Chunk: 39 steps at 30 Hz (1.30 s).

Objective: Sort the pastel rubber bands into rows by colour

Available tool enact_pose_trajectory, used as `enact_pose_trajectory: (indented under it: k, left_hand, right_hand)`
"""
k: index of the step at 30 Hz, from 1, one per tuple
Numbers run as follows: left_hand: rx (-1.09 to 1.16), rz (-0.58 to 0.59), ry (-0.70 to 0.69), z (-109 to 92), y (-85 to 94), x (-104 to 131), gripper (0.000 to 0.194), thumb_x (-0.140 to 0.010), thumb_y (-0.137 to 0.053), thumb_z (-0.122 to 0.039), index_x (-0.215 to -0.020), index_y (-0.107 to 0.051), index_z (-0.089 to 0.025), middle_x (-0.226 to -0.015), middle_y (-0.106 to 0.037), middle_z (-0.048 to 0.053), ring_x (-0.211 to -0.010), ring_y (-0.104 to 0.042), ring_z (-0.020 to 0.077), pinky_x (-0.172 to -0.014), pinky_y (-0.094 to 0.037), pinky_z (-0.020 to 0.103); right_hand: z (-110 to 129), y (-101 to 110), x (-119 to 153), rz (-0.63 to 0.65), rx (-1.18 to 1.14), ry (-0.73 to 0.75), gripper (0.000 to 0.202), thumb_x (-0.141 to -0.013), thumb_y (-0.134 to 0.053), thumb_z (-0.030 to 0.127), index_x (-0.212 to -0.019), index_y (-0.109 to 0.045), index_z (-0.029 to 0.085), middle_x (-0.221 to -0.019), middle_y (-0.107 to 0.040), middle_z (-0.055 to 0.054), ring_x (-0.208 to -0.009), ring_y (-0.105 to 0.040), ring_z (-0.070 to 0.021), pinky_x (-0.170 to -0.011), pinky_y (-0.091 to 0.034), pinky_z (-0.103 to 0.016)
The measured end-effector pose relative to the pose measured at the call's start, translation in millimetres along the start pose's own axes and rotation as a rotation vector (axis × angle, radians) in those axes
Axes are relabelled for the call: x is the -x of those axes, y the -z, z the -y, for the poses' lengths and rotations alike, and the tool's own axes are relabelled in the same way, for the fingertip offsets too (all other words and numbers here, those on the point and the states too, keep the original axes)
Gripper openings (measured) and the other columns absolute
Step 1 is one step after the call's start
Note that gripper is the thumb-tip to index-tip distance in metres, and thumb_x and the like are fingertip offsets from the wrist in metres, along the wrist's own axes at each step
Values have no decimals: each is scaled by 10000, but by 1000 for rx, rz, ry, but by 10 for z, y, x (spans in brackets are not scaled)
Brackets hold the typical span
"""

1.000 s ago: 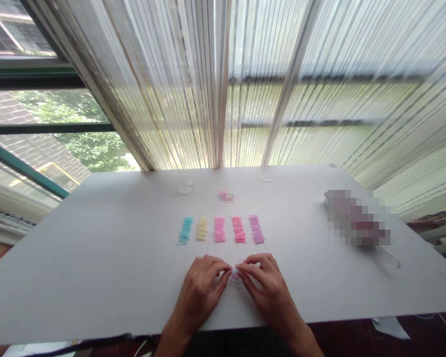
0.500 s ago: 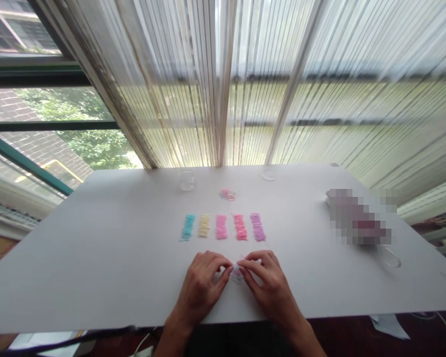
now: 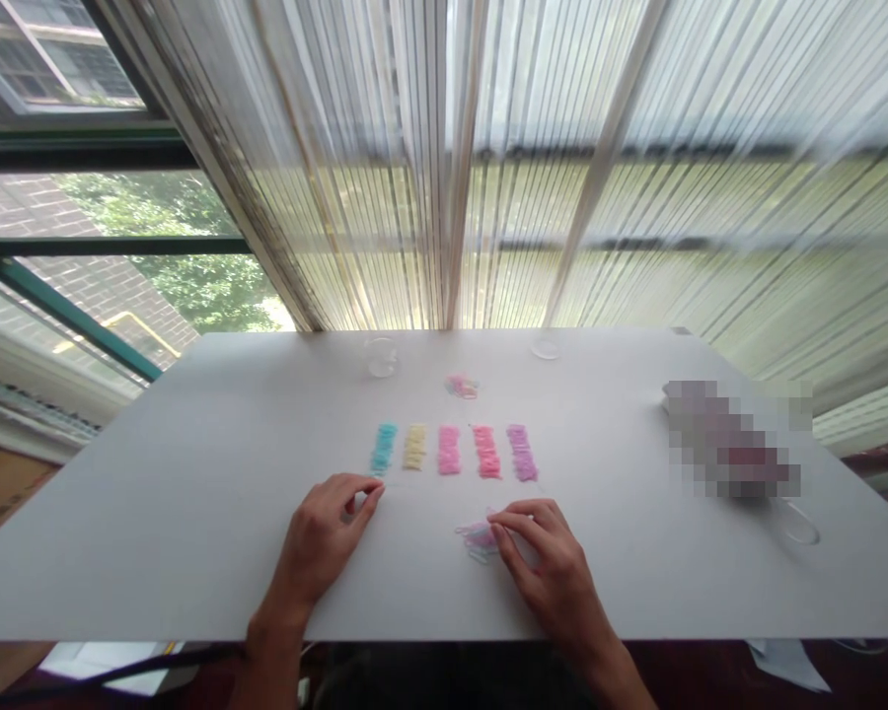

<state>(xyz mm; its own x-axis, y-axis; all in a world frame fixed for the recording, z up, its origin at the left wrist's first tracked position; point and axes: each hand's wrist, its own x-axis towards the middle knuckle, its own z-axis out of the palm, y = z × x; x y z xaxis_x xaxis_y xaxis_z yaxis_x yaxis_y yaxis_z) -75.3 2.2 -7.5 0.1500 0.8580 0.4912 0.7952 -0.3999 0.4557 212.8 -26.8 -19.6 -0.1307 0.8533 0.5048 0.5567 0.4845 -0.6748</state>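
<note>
Because the pinched left hand (image 3: 326, 532), contents unclear, sat beside the teal row (image 3: 383, 450), nudging threatened; right hand (image 3: 549, 554) grip was unclear

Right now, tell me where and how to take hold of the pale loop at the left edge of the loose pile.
Best pinch the pale loop by its left end, coming from the left: that end pokes out of the loose pile, while the right hand is at the pile's right side.

Homelike room, white table (image 3: 192, 552), sheer curtain (image 3: 533, 197) (striped), trees (image 3: 222, 286) outside.
</note>
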Motion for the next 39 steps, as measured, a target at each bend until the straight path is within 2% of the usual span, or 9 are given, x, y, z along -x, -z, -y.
enact_pose_trajectory:
  k: [5, 17, 24, 39]
  left_hand:
    - [-115, 54, 43, 128, 59, 52, 243, -1006, -530, -373, -957, -717, -226, -921, -752, 24, -716, -646, 195, -726, -491, 324]
    - [-171, 73, 109, 125, 50, 115, 229, -988, -539, -363, -1049, -714, -229, -958, -740, 24, -720, -639, 199, -726, -495, 331]
    - [-152, 174, 132, 105, 97, 23, 228, -990, -517, -340, -927, -709, -237, -922, -718, 14, -734, -644, 193, -721, -491, 319]
    - [-277, 120, 94, 183, 77, -153, 252, -1015, -455, -337, -943, -660, -208, -902, -696, 36, -654, -601, 179, -651, -468, 302]
  right_hand:
    - [-17, -13, 1, 5, 7, -9, 125, -988, -603, 194, -1021, -715, 239, -944, -672, -66, -934, -634, -239, -798, -572, -381]
    - [-33, -15, 18, 8, 11, -6, 109, -993, -606, 194, -1024, -700, 240, -957, -672, -63, -938, -627, -229, -807, -557, -367]
    - [-22, -6, -2, -1, 13, 4, 104, -986, -612, 200, -1010, -705, 239, -955, -680, -62, -931, -638, -231, -801, -560, -362]
    - [-11, 5, -3, -10, 4, -13, 109, -985, -607, 213, -988, -714, 234, -935, -690, -67, -909, -652, -234, -788, -569, -362]
